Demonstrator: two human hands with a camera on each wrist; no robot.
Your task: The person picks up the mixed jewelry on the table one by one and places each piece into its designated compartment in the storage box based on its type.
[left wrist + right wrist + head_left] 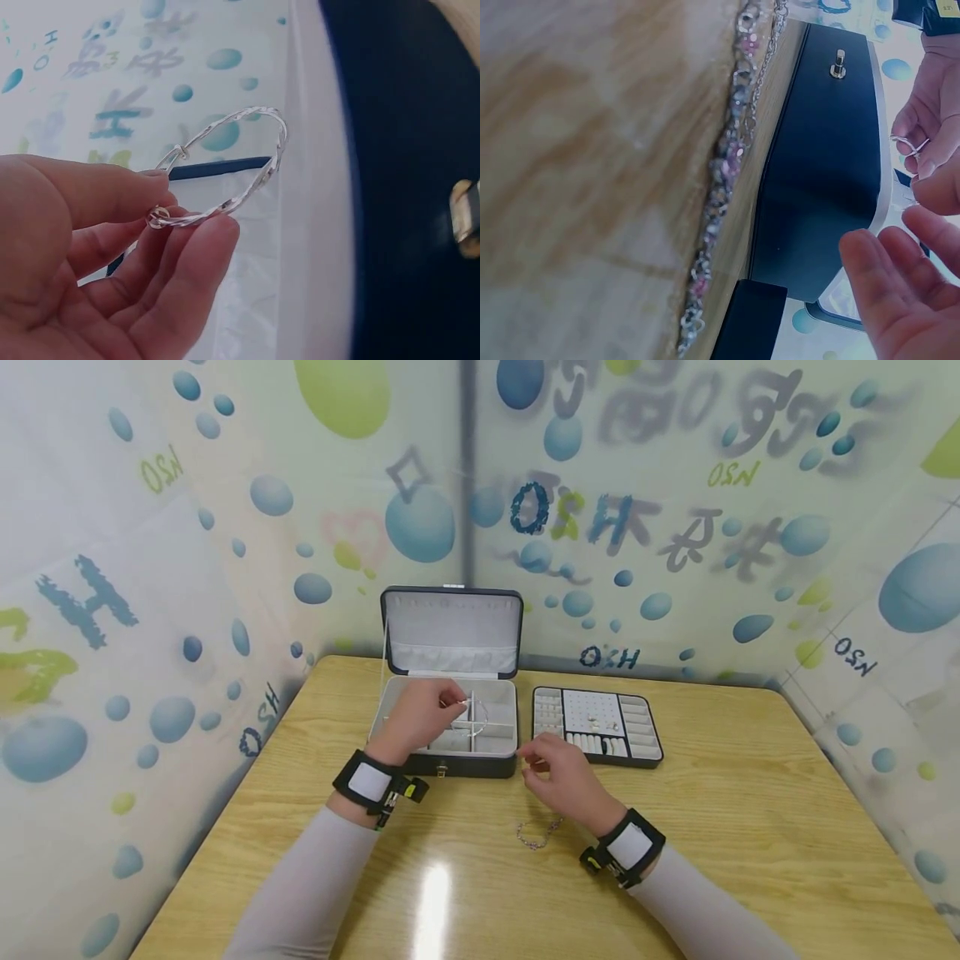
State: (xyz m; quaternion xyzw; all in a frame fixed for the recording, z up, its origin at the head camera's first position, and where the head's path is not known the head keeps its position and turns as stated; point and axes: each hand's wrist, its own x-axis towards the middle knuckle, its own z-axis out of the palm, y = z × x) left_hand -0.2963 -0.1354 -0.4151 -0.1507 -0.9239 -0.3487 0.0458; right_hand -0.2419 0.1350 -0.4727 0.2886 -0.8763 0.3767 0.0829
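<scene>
- Silver and twisted, the bangle (279,150) shows mid-frame in the left wrist view, where we see the left hand (105,262) pinching it between thumb and fingers.
- At the right of that view we find the black wall of a jewellery box (405,187), with a gold-toned clasp (466,219).
- In the head view we see the bangle above the box's compartments, the lid (453,631) raised behind.
- Just right of the box, we see a jewellery tray (637,763) on the tabletop (750,793).
- The right hand (562,781) hovers near the box's front right corner, fingers loosely bent, holding nothing.
- Nearer us, a chain bracelet (534,846) lies on the tabletop.
- In the right wrist view we make out pink stones (733,156) along that bracelet, and the right hand's fingers apart.
</scene>
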